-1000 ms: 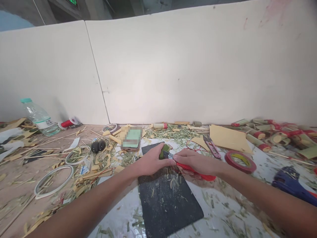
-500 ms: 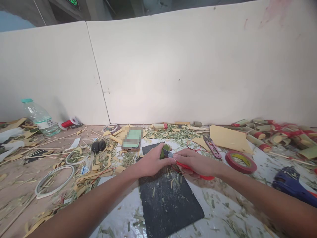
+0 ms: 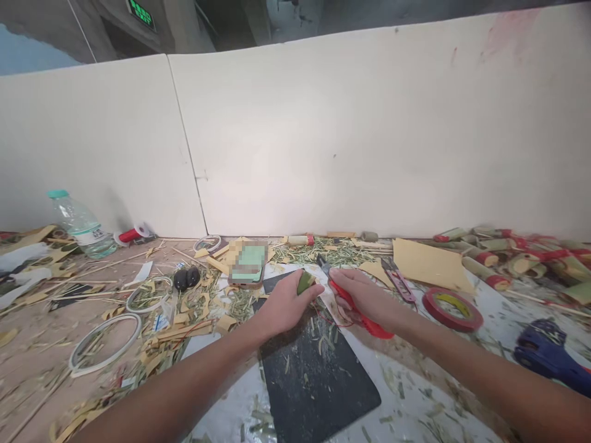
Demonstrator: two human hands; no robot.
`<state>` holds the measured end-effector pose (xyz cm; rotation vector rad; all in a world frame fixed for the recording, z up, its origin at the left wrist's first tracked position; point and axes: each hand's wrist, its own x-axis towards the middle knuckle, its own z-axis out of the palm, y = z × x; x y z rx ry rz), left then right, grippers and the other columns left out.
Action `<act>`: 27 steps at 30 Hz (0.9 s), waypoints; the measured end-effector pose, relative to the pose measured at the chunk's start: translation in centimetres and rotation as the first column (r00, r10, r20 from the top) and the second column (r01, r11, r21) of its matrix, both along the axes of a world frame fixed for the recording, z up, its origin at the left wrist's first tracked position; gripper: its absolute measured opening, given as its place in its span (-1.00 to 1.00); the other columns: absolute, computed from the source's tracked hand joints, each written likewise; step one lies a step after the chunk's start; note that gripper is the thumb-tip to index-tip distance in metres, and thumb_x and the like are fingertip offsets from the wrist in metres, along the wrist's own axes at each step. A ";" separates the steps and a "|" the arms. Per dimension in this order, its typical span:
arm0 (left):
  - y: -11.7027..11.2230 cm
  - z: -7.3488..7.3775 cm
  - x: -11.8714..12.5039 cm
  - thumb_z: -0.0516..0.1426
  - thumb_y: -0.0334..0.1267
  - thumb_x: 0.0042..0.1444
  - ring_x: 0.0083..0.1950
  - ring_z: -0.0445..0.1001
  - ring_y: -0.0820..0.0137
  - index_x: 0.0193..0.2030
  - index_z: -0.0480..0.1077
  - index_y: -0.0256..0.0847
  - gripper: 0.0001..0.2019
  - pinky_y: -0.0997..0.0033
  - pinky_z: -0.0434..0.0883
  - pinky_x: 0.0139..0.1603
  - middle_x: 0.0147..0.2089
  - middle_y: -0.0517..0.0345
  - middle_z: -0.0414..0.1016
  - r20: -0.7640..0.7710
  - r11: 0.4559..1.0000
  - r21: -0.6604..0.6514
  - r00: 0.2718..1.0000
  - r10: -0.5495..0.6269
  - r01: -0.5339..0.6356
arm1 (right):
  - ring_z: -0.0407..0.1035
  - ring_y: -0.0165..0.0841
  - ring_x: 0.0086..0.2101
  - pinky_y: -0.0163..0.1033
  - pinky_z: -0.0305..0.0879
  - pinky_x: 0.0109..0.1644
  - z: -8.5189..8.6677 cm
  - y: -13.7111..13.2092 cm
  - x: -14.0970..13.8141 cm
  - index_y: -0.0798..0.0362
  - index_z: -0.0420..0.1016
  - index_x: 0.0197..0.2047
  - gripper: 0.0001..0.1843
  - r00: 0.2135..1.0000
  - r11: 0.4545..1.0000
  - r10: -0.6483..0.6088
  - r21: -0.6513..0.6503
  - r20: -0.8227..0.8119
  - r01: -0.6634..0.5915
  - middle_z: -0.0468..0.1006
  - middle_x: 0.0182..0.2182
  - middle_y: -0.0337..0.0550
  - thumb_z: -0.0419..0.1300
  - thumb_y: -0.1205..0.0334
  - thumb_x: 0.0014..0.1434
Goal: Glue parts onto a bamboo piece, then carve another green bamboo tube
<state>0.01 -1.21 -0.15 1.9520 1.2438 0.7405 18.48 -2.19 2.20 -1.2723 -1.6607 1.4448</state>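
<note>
Near the middle of the worktop, my left hand (image 3: 285,304) is closed around a short green bamboo piece (image 3: 305,282), whose pale cut end faces right. My right hand (image 3: 364,297) grips a red-handled cutting tool (image 3: 341,295). Its grey metal tip points up and away, apart from the bamboo; whether it is a blade or jaws I cannot make out. A thin red thread hangs by the right fingers. Below both hands lies a dark mat (image 3: 318,375) sprinkled with shavings.
Right of my hands lie a pink-handled cutter (image 3: 401,283), a red tape roll (image 3: 452,309), a blue glue gun (image 3: 549,354) and several bamboo tubes (image 3: 489,271). Leftward are a phone (image 3: 249,264), white rings (image 3: 106,341) and a bottle (image 3: 85,227). A white panel (image 3: 332,141) stands behind.
My right hand has drawn the tool off the bamboo, and its tip has swung up and away. The left hand still holds the bamboo. The view has tilted up slightly.
</note>
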 end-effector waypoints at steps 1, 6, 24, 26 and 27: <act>0.0 0.1 -0.1 -0.02 0.13 0.17 -0.36 0.20 0.43 -0.31 0.20 -0.20 -0.62 0.43 0.15 -0.37 -0.38 0.25 0.26 0.008 1.000 -0.015 1.000 -0.008 0.008 | 0.04 -0.54 -0.76 -0.40 0.02 -0.70 0.0 0.1 0.1 0.02 0.09 -0.57 -0.47 1.000 1.000 -0.003 0.010 -0.010 0.004 0.13 -0.74 -0.41 -0.09 -0.18 0.27; -0.1 0.6 -0.7 0.05 0.19 0.08 -0.27 0.28 0.38 -0.18 0.24 -0.19 -0.55 0.43 0.22 -0.32 -0.27 0.18 0.32 -0.006 0.994 -0.080 0.997 -0.081 0.080 | 0.02 -0.56 -0.76 -0.41 -0.03 -0.72 0.1 0.2 0.8 0.04 0.14 -0.55 -0.51 0.964 0.966 0.257 -0.063 0.074 -0.252 0.18 -0.71 -0.39 -0.03 -0.14 0.26; -0.5 -0.1 -0.4 -0.04 0.14 0.21 -0.55 0.24 0.50 -0.18 0.09 -0.14 -0.64 0.47 0.27 -0.43 -0.55 0.37 0.21 0.376 0.954 -0.205 0.917 -0.130 0.219 | 0.07 -0.54 -0.76 -0.39 0.03 -0.71 -0.4 0.2 0.7 0.04 0.15 -0.57 -0.44 0.979 0.982 0.171 0.058 0.108 -0.178 0.19 -0.73 -0.38 -0.07 -0.23 0.25; -0.6 0.0 -0.6 -0.03 0.12 0.21 -0.50 0.28 0.49 -0.11 0.11 -0.15 -0.64 0.45 0.31 -0.37 -0.53 0.35 0.24 0.437 0.936 -0.200 0.881 -0.180 0.291 | 0.04 -0.55 -0.76 -0.40 -0.01 -0.72 -0.3 0.2 1.0 0.04 0.16 -0.54 -0.45 0.964 0.972 0.227 0.035 0.140 -0.234 0.17 -0.72 -0.39 -0.07 -0.24 0.25; -0.7 0.1 -0.7 -0.01 0.12 0.20 -0.49 0.29 0.49 -0.07 0.12 -0.15 -0.61 0.46 0.31 -0.37 -0.51 0.34 0.24 0.437 0.928 -0.206 0.878 -0.196 0.310 | 0.03 -0.55 -0.76 -0.40 -0.02 -0.72 -0.3 0.1 1.0 0.04 0.16 -0.53 -0.47 0.955 0.965 0.255 0.020 0.150 -0.261 0.16 -0.72 -0.40 -0.07 -0.23 0.25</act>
